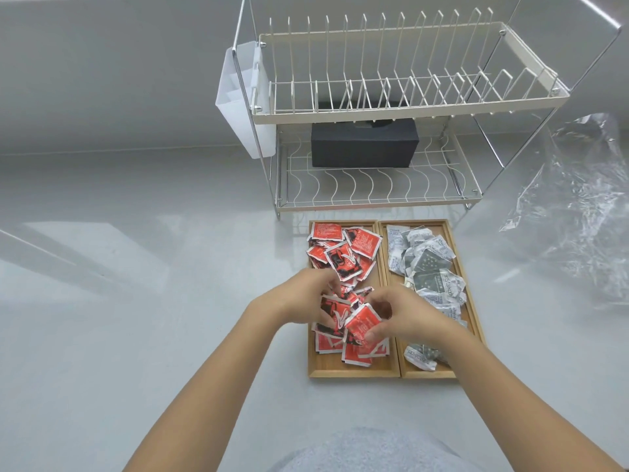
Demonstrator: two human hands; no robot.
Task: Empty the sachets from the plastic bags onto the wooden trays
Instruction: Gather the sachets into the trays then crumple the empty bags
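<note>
While both hands, left (306, 294) and right (405, 315), pinch red sachets (362, 321) over the left tray (354, 369), their fingertips are mostly buried in the pile.

Two wooden trays sit side by side and touching on the grey counter (136, 301): the left tray (354, 369) heaped with red sachets (343, 260), the right tray (439, 369) with grey-green sachets (432, 267). Both hands, left hand (306, 294) and right hand (405, 311), crowd the near half of the left tray, blocking entry there. Just beyond the trays' far ends a two-tier dish rack (391, 107) stands as a barrier, with a black box (364, 143) filling part of its lower shelf and a white cutlery holder (243, 103) hanging off its left side. A crumpled clear plastic bag (575, 206) takes up the counter to the right. Left of the trays the counter lies open, as does the near strip in front of them
</note>
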